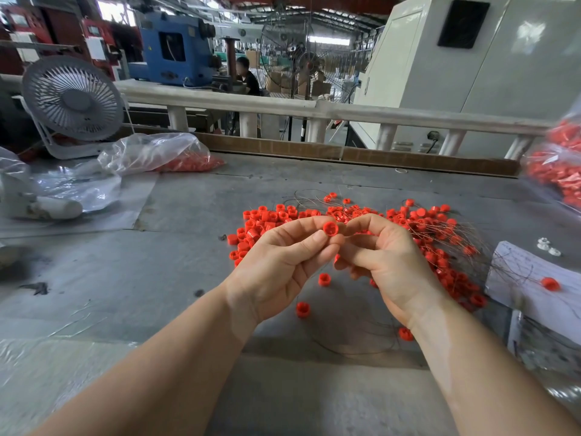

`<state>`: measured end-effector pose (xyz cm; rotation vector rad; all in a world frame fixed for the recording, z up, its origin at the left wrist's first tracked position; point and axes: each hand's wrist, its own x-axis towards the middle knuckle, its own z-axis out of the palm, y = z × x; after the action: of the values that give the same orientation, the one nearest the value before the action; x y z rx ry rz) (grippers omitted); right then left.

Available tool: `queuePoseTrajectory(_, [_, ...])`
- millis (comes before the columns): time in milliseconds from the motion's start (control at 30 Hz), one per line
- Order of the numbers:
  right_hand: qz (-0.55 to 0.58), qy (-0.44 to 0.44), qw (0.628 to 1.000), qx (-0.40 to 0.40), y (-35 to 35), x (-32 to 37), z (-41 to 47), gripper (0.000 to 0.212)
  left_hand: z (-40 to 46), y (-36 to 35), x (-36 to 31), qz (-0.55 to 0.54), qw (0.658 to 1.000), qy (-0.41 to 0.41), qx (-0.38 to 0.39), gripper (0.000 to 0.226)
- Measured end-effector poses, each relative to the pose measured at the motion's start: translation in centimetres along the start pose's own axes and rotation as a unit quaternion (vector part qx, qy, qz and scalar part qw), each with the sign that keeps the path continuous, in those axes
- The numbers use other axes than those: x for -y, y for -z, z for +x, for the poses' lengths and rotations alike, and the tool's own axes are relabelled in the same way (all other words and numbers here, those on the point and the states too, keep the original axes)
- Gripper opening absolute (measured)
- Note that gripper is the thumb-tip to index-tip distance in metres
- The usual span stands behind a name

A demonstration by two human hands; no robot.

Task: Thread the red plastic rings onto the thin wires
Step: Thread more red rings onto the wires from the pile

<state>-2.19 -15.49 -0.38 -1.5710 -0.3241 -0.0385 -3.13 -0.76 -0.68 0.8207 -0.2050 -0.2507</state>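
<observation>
My left hand (283,262) pinches a red plastic ring (330,228) between thumb and fingertips, raised above the table. My right hand (383,262) is close beside it with fingers curled and fingertips meeting near the ring; a thin wire between them is too fine to see there. A heap of red rings (273,218) lies behind my hands. To the right, more rings sit tangled in thin wires (452,240). A wire loop (345,350) with single rings (302,309) on it curves across the table below my hands.
The grey table (157,278) has a cardboard back edge (283,149). A desk fan (74,100) and a plastic bag of rings (188,163) are at back left. Another bag of rings (559,171) is at far right, and a white box (534,278) at right.
</observation>
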Motion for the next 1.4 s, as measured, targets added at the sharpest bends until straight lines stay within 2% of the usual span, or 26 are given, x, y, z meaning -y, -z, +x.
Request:
queuePoseTrajectory(167, [-0.031,-0.01,0.999,-0.014,0.2,-0.3,0.1,0.018,0.1,0.1,0.1,0.01,1.0,0.001,0.005,0.016])
queuePoseTrajectory(267, [-0.058,-0.009,0.998,-0.021,0.3,-0.6,0.2,0.015,0.2,0.3,0.2,0.022,1.0,-0.007,0.001,0.015])
queuePoseTrajectory(367, [-0.088,0.006,0.993,-0.074,0.4,-0.7,0.2,0.016,0.3,0.5,0.3,0.032,0.999,-0.023,-0.018,0.014])
queuePoseTrajectory(500, [-0.228,0.039,0.962,-0.145,0.8,-0.9,0.5,0.017,0.5,0.8,0.3,0.038,0.997,-0.026,-0.054,0.017])
queuePoseTrajectory(700, [-0.388,0.036,0.911,-0.134,0.5,-1.2,0.3,0.017,0.6,1.0,0.3,0.037,0.994,-0.04,-0.093,0.014])
queuePoseTrajectory(867, [-0.449,0.025,0.877,-0.166,0.7,-1.1,0.2,0.016,0.7,1.2,0.4,0.039,0.993,-0.039,-0.104,0.012])
queuePoseTrajectory(1067, [-0.479,0.01,0.862,-0.166,0.8,-1.0,0.1,0.018,0.7,1.0,0.4,0.044,0.993,-0.034,-0.106,0.011])
queuePoseTrajectory(1233, [-0.515,-0.024,0.831,-0.209,1.3,-1.3,0.3,0.024,0.7,1.0,0.4,0.046,0.992,-0.033,-0.111,0.011])
queuePoseTrajectory(1400, [-0.537,-0.043,0.816,-0.21,1.4,-1.7,0.4,0.029,0.7,1.1,0.5,0.057,0.992,-0.04,-0.108,0.011])
